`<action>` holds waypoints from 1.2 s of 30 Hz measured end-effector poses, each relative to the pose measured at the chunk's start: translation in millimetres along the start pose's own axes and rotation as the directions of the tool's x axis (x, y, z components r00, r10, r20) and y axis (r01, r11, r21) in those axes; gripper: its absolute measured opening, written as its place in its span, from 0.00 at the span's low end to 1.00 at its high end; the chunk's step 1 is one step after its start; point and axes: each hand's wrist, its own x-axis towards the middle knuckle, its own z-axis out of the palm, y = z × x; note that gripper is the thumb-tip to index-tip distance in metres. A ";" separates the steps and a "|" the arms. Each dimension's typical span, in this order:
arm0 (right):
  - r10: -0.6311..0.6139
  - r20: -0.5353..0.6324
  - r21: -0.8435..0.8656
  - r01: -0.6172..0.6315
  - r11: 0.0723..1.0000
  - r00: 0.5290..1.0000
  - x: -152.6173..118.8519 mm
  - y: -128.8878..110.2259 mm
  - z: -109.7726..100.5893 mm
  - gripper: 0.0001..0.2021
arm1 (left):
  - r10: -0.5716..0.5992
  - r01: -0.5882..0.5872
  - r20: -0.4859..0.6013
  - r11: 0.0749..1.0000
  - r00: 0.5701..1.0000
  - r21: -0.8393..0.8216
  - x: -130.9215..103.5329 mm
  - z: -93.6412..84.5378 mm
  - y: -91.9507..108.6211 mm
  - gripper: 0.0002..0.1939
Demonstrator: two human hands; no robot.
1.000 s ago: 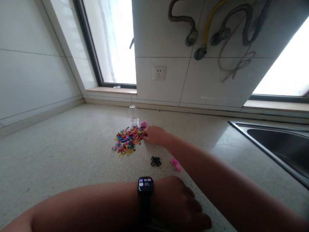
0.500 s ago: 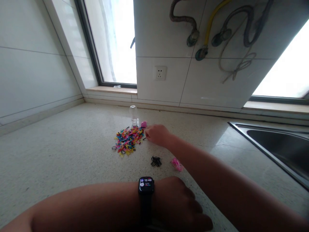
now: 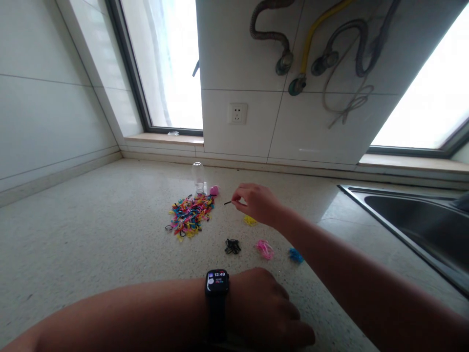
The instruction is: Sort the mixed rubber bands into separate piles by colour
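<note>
Between thumb and fingertips my right hand (image 3: pixel 254 201) pinches a thin black band (image 3: pixel 227 203) above the counter. To its left lies a heap of mixed coloured bands (image 3: pixel 190 214). Small piles sit nearer: black bands (image 3: pixel 232 246), pink bands (image 3: pixel 264 249) and blue bands (image 3: pixel 295 255), the last partly behind my right forearm. A yellow pile (image 3: pixel 250 220) shows just under my right hand. My left hand (image 3: pixel 269 308), with a watch on its wrist, rests at the bottom edge, its fingers curled; whether it holds anything is hidden.
A clear bottle (image 3: pixel 198 177) stands behind the heap beside a pink object (image 3: pixel 214 190). A steel sink (image 3: pixel 421 220) is set into the counter (image 3: pixel 110 234) at the right. Hoses and a socket (image 3: pixel 238 113) are on the back wall.
My right hand has moved right, away from the heap, with the black band in its pinch. The yellow and blue piles have come into view. The camera view has shifted slightly.
</note>
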 end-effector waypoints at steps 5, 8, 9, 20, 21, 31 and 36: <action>0.280 -0.099 0.493 -0.198 0.847 0.955 -38.2 1.9 -4.4 0.07 | 0.010 -0.010 -0.017 1.000 1.000 0.014 0.1 0.4 -0.7 0.07; 0.462 -0.019 0.731 -0.303 0.611 0.887 -56.8 -1.7 -5.4 0.11 | 0.016 -0.016 -0.022 1.000 1.000 0.015 0.7 0.0 -1.0 0.09; 0.501 0.004 0.785 -0.312 0.534 0.866 -61.2 -2.7 -6.2 0.12 | 0.017 -0.017 -0.026 1.000 1.000 0.013 0.8 0.1 -1.3 0.09; 0.554 0.058 0.960 -0.198 0.196 0.830 -72.3 -4.5 -1.9 0.13 | 0.015 -0.015 -0.015 1.000 1.000 0.009 0.9 2.1 -1.4 0.08; 0.549 0.060 0.962 -0.196 0.192 0.834 -72.7 -4.7 -1.1 0.13 | 0.011 -0.011 -0.012 1.000 1.000 0.007 1.3 1.8 -1.3 0.08; 0.543 0.023 0.960 -0.170 0.222 0.840 -75.5 -6.0 -4.0 0.13 | 0.008 -0.008 0.013 1.000 1.000 -0.005 0.0 1.8 -3.7 0.08; 0.536 0.012 0.967 -0.145 0.207 0.844 -75.4 -6.2 -3.1 0.12 | 0.012 -0.012 0.002 1.000 1.000 -0.007 0.0 1.1 -3.9 0.07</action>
